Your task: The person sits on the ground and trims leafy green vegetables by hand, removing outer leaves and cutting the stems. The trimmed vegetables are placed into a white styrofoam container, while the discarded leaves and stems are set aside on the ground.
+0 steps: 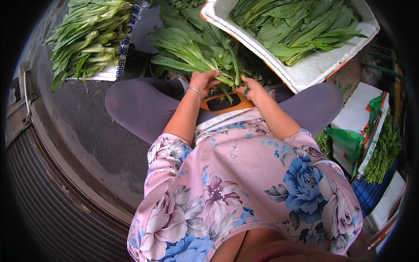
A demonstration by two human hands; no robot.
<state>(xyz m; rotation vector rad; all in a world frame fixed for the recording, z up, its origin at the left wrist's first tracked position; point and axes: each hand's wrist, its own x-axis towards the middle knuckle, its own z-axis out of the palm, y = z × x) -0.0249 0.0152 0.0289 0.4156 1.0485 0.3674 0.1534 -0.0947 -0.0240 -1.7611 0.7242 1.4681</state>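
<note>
My left hand [204, 82], with a silver bangle at its wrist, grips a bunch of leafy green stalks [199, 64] near the cut ends. The leaves point away from me, up and to the left. Close to the stem ends is my right hand [252, 89], its fingers curled around a small green object [246, 92] that is mostly hidden. Its fingertips are at the base of an upright green stem [236, 77]; whether they touch it is unclear. Below both hands, an orange frame with a dark middle [222, 102] lies between my legs.
Trimmed stalks [95, 42] are stacked on a white printed board [113, 72] at the left. A white foam box [301, 80] at the upper right holds long leaves [304, 29]. More foam boxes [358, 104], a green bag [348, 139] and a blue crate [370, 196] stand at the right.
</note>
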